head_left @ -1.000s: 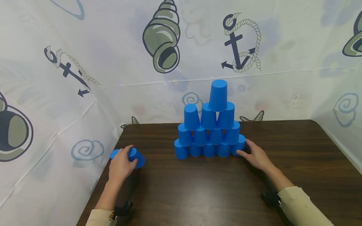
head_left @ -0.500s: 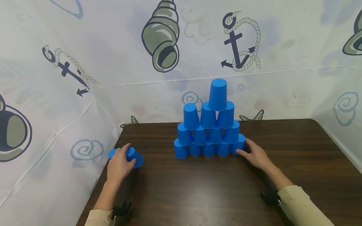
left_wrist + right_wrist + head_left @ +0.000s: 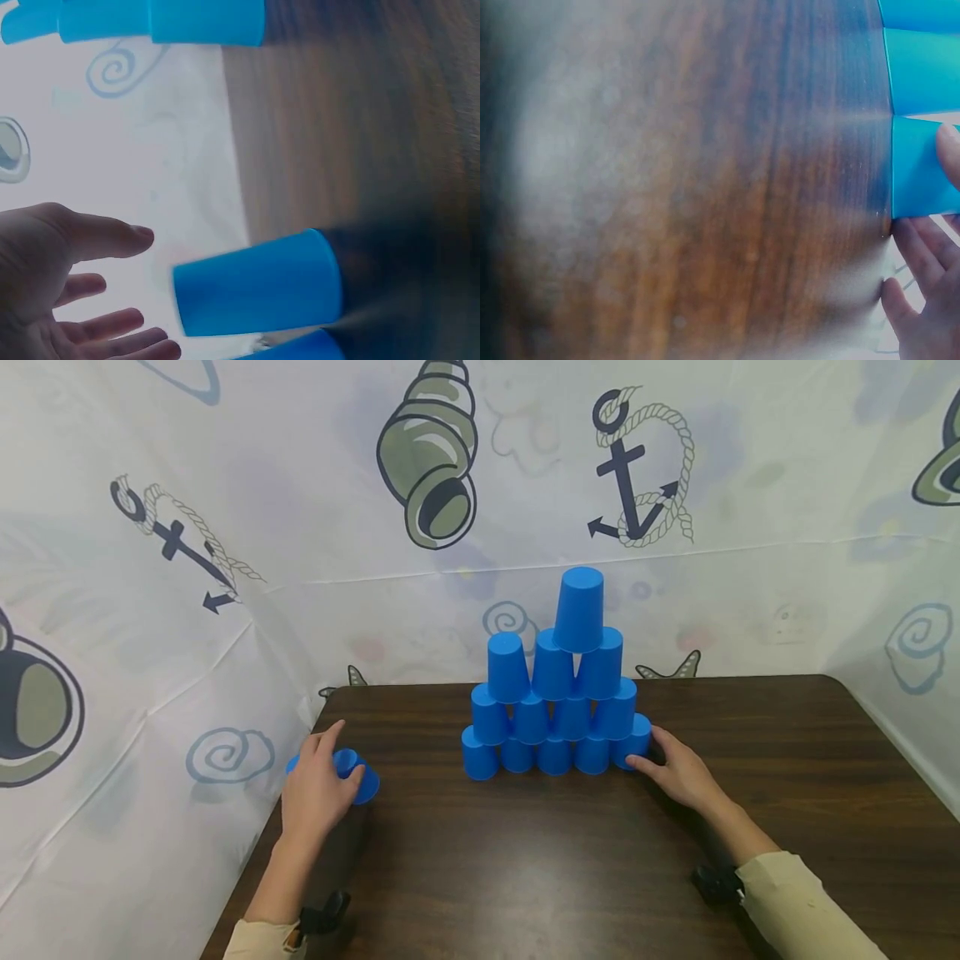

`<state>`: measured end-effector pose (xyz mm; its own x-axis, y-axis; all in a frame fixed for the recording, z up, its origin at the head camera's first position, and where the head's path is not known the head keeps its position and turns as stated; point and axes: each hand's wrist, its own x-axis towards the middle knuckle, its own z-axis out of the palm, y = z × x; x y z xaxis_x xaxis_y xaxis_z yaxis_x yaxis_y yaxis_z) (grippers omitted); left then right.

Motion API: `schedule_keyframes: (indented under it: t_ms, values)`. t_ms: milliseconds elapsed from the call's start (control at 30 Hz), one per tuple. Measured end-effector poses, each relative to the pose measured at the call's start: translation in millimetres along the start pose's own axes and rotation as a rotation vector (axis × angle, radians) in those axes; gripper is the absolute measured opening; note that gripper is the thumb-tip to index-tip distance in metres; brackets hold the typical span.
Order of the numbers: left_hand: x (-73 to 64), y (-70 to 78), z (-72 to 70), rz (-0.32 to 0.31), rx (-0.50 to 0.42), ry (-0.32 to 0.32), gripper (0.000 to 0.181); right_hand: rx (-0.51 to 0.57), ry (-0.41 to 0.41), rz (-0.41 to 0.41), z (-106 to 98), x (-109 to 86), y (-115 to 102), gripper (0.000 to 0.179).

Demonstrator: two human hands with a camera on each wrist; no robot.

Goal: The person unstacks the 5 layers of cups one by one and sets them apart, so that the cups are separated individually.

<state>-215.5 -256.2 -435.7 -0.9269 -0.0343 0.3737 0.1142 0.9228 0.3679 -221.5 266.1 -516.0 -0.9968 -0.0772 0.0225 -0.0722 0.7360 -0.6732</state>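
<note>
Blue cups, all upside down, form a stacked pyramid at the table's back. One cup (image 3: 580, 610) tops it, above a row of three and two longer rows. My right hand (image 3: 684, 778) holds the bottom row's right end cup (image 3: 632, 745), its thumb (image 3: 951, 150) on the near side and fingers beyond. At the left, my left hand (image 3: 313, 793) hovers over a loose cup (image 3: 367, 787) with thumb and fingers spread. The left wrist view shows a gap between that hand and this cup (image 3: 259, 286). A second loose cup (image 3: 300, 349) stands beside it, mostly hidden by the hand in the head view.
The dark wooden table (image 3: 525, 868) stretches in front of the pyramid. A white printed cloth (image 3: 315, 460) hangs behind it and along both sides. The loose cups stand near the table's left edge.
My left hand has let go of the loose cup: its fingers have lifted and spread, uncovering more of the cup's top. The right hand and the pyramid have stayed as they were.
</note>
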Motion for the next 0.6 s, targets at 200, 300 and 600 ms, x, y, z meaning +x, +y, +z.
schedule_keyframes:
  t_ms: [200,300,600]
  values:
    - [12.0,27.0,-8.2,0.149,-0.127,0.150,0.071,-0.009,0.000,-0.004,-0.2,0.2,0.8,0.078]
    - [21.2,47.8,-11.4,0.223,-0.217,0.199,0.068,-0.009,0.003,-0.005,-0.3,-0.1,0.3,0.077]
    - [55.2,139.7,-22.6,0.436,-0.397,0.248,0.064,0.001,0.009,-0.021,-1.2,-0.2,-0.1,0.073]
